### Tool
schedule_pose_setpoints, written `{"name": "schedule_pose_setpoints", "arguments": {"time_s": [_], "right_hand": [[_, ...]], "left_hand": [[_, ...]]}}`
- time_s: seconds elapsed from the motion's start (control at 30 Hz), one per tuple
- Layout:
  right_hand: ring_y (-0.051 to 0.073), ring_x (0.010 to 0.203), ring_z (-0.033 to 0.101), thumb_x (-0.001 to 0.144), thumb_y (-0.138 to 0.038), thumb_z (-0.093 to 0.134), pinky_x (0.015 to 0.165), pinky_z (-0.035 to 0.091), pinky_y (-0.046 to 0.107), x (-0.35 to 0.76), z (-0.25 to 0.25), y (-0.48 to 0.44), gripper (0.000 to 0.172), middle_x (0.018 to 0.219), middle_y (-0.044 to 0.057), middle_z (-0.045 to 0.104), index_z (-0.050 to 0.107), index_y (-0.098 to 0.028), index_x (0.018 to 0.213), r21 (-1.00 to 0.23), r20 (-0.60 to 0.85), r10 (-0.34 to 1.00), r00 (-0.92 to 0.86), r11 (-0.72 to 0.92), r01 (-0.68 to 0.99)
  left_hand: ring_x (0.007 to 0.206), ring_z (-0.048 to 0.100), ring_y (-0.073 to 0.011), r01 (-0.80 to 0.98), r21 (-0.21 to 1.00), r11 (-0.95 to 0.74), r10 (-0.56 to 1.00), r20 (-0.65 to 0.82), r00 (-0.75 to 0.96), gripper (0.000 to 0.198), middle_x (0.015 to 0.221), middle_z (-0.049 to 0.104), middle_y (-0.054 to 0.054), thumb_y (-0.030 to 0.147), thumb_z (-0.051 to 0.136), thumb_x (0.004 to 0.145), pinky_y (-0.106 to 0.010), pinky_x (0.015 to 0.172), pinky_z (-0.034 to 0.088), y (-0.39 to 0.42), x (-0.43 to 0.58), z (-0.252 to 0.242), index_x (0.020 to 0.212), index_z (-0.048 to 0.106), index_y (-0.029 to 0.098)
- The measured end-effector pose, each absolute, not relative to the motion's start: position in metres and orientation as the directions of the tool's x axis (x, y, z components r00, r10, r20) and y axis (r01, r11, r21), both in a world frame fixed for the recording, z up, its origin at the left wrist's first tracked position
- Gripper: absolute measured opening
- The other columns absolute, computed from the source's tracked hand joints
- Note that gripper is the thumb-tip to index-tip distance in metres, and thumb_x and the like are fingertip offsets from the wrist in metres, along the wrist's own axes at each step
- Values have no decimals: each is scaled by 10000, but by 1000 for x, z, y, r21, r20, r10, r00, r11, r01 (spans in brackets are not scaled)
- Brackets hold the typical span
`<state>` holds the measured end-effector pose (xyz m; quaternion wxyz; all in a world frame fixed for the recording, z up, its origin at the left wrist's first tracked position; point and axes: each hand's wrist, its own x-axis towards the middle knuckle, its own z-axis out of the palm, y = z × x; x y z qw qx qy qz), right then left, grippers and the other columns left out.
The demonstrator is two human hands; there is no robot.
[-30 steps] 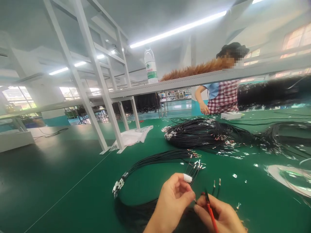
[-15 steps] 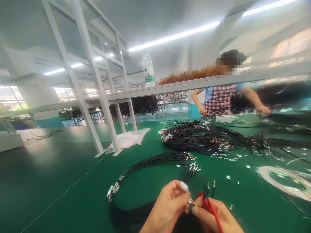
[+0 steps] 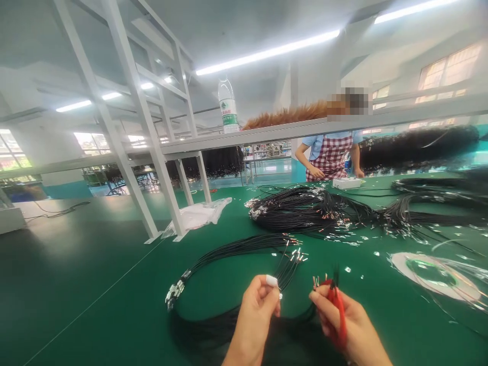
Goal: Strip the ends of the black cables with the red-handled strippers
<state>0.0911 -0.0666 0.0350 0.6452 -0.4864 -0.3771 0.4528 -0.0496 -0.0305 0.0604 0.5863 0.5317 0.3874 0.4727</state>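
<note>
My left hand (image 3: 254, 317) is low in the middle, its fingers pinched together with a white wrap on one fingertip; what they pinch is too small to make out. My right hand (image 3: 346, 325) is closed on a short bunch of red and black wires (image 3: 332, 294) whose bare tips stick up. Just beyond both hands a loop of black wires with metal terminals (image 3: 236, 251) lies on the green table (image 3: 95, 284).
A big heap of black wires (image 3: 305, 211) lies farther back. A plastic bag (image 3: 200, 213) rests by the white rack legs (image 3: 160, 178). A water bottle (image 3: 227, 107) stands on the shelf. A person in a checked apron (image 3: 331, 155) works opposite. A wire coil (image 3: 434, 269) lies right.
My hands were touching at the wire tips; now they have drawn apart, the left pulling away leftward and the right keeping the red and black wires.
</note>
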Motion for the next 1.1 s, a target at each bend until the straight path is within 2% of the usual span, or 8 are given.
{"name": "schedule_pose_setpoints", "arguments": {"time_s": [0.07,0.2,0.3,0.43,0.67,0.77,0.9,1.1], "right_hand": [[58,353,368,660,-578,712,372,253,175,93,34,-66,441,412,-86,404,546,-170,638,-973,63,941,332,132,-190],[67,364,331,661,-611,677,366,234,190,87,30,-66,450,435,-90,370,549,-180,636,-983,94,935,343,142,-117],[80,403,308,677,-569,664,383,239,206,84,24,-66,398,468,-83,366,562,-188,623,-986,159,923,350,169,2],[128,517,417,684,-490,653,489,346,222,84,18,-66,315,538,-43,487,597,-183,640,-960,266,907,325,218,177],[135,532,424,734,-451,594,486,339,217,82,25,-69,281,554,-41,502,557,-198,619,-952,267,919,290,205,228],[143,533,459,751,-453,576,483,352,216,81,27,-71,265,559,-37,533,577,-204,662,-957,252,919,304,189,220],[153,551,484,763,-469,560,516,378,219,79,17,-70,282,575,-28,554,563,-208,656,-928,322,895,309,233,292],[154,530,480,813,-454,518,519,384,229,74,6,-66,273,583,-23,561,556,-211,695,-876,431,831,353,290,386]], "left_hand": [[606,477,-112,-10,996,-89,967,89,240,240,662,533,10,373,598,798,-249,598,390,-29,-53,59,871,565,147],[835,565,-170,175,951,-254,956,219,197,237,926,627,-69,266,581,807,-286,749,435,-29,-48,66,1017,589,157],[849,580,-178,148,960,-236,958,204,204,316,972,632,-85,194,597,769,-303,777,452,-32,-38,75,1079,553,150],[825,574,-181,132,972,-192,954,153,259,441,973,632,-86,156,679,677,-305,747,467,-37,-29,83,1093,533,145],[826,571,-172,236,946,-222,957,165,240,478,985,618,-83,28,580,655,-304,739,479,-38,-38,80,1114,523,147],[804,579,-175,205,962,-179,971,140,192,461,943,624,-83,44,602,647,-308,738,490,-41,-39,77,1093,525,137],[783,590,-176,154,977,-148,979,124,160,415,913,630,-84,179,670,678,-313,745,499,-48,-34,74,1062,521,133],[728,613,-176,196,959,-205,978,193,78,355,826,646,-47,225,605,728,-319,731,502,-44,-29,65,1062,505,157]]}}
